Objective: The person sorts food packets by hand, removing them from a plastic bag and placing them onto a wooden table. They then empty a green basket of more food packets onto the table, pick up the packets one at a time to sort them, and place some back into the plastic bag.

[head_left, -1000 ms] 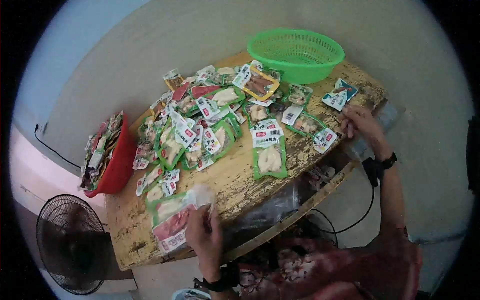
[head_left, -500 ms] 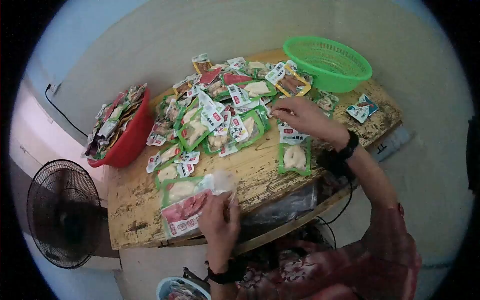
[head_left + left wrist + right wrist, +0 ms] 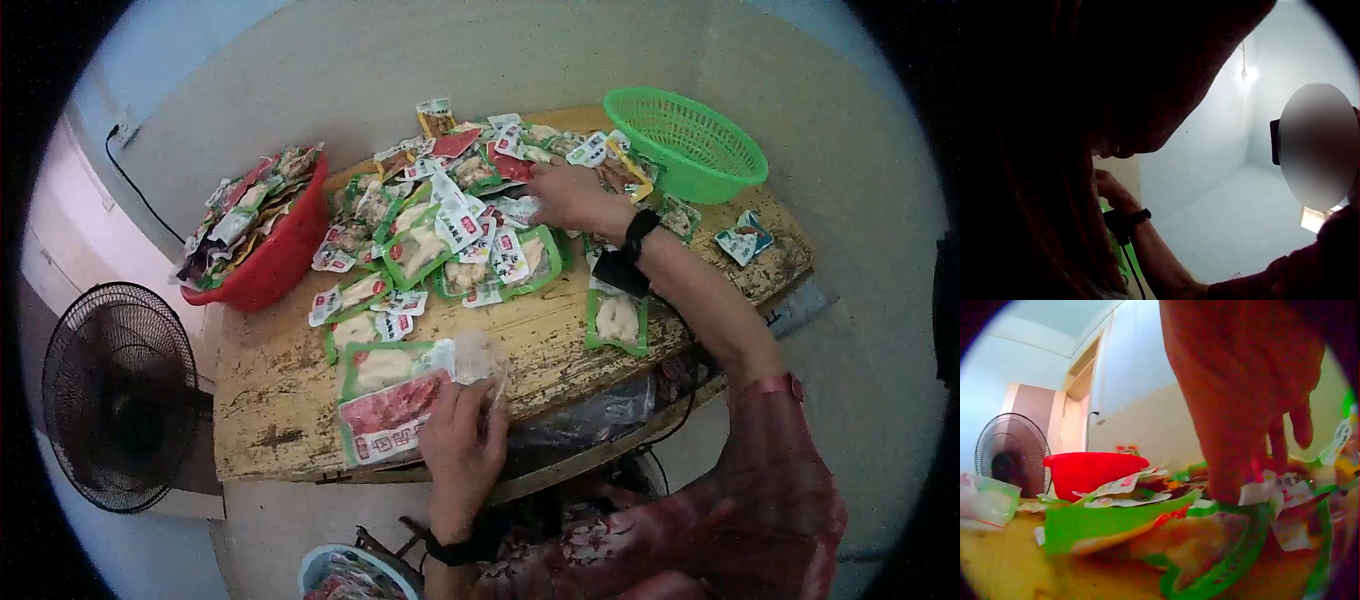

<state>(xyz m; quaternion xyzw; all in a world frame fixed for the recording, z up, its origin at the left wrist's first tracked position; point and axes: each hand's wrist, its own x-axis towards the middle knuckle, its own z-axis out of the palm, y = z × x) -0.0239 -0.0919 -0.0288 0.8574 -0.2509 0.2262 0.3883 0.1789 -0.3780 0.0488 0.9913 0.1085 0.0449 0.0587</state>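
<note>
Deeper into the pile (image 3: 458, 228) than a moment ago, the right hand (image 3: 582, 197) has moved back and leftward. Its fingers point down among the packets, their tips hidden, so whether they grip one cannot be told. The left hand (image 3: 463, 440) pinches the edge of a clear bag (image 3: 478, 355) lying in front of the pile. To the pile's right sit 1 blue pack (image 3: 745, 240) and a green basket (image 3: 715, 186); to its left, a filled red tub (image 3: 268, 270), then a fan (image 3: 122, 398).
</note>
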